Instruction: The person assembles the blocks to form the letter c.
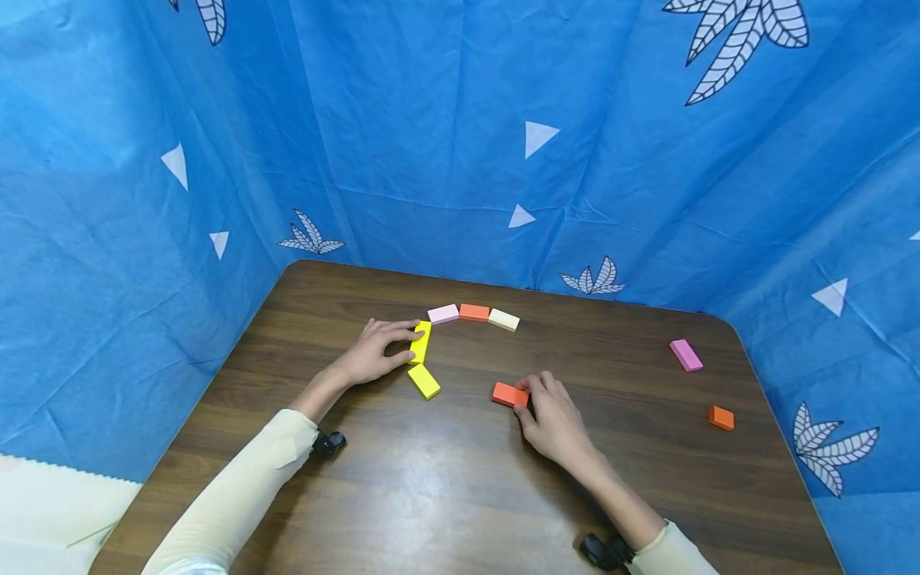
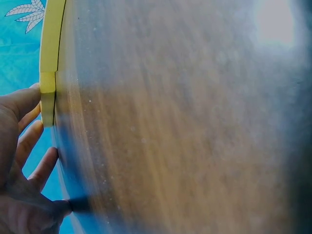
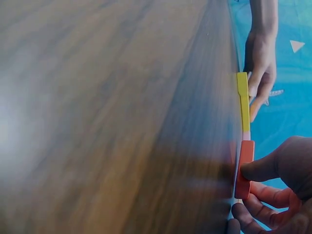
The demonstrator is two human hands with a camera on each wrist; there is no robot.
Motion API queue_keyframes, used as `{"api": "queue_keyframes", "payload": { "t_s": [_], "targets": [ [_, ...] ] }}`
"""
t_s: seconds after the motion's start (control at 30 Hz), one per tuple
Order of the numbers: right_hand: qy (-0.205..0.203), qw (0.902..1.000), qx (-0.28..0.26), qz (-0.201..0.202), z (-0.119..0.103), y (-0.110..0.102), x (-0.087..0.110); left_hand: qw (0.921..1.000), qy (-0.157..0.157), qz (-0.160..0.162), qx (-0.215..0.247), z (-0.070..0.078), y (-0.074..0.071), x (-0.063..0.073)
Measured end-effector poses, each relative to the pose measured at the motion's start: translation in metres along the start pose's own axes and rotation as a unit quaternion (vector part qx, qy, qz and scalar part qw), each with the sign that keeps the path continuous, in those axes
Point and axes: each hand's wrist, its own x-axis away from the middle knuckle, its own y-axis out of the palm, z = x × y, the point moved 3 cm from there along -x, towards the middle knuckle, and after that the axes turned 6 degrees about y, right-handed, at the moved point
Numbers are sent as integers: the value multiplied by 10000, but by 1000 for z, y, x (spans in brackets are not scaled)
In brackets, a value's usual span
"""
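My left hand [image 1: 375,351] lies at the left end of a curved row of small blocks. Its thumb and fingers hold a yellow block [image 1: 422,342] at its sides and ends, with the other fingers spread. Touching that block's near end is a second yellow block [image 1: 424,382], set at an angle. My right hand [image 1: 553,419] pinches a red-orange block [image 1: 509,394] between thumb and fingers, right of the yellow ones. In the right wrist view the thumb presses on the near face of this red-orange block [image 3: 245,168], fingers behind it.
A light pink block [image 1: 443,314], another red-orange block [image 1: 474,312] and a cream block [image 1: 504,320] continue the curve along the back. On the right lie a pink block [image 1: 686,355] and an orange block [image 1: 722,418]. Blue patterned cloth [image 1: 460,160] hangs behind the wooden table [image 1: 402,495].
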Motion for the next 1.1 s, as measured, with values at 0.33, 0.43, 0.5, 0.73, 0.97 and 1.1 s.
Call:
{"api": "queue_keyframes", "payload": {
  "t_s": [0.33, 0.43, 0.5, 0.73, 0.97, 1.1],
  "targets": [
    [-138, 9997, -56, -196, -16, 7, -4, 10000, -7, 17, 16, 2, -1, -1],
    [-140, 9996, -56, -250, -20, 8, -7, 10000, -3, 27, 14, 2, -1, 0],
    [-134, 9994, -52, -321, -22, 9, -9, 10000, -14, 23, 23, 2, -1, 0],
    [-318, 9987, 6, -390, -33, 18, -11, 10000, -25, 30, 6, 2, 0, 0],
    [-513, 9980, -23, -373, -44, 22, -10, 10000, -49, 22, 38, 3, 0, 0],
    [-557, 9978, 16, -367, -49, 22, -11, 10000, -40, 39, 22, 3, 0, -1]
  ]
}}
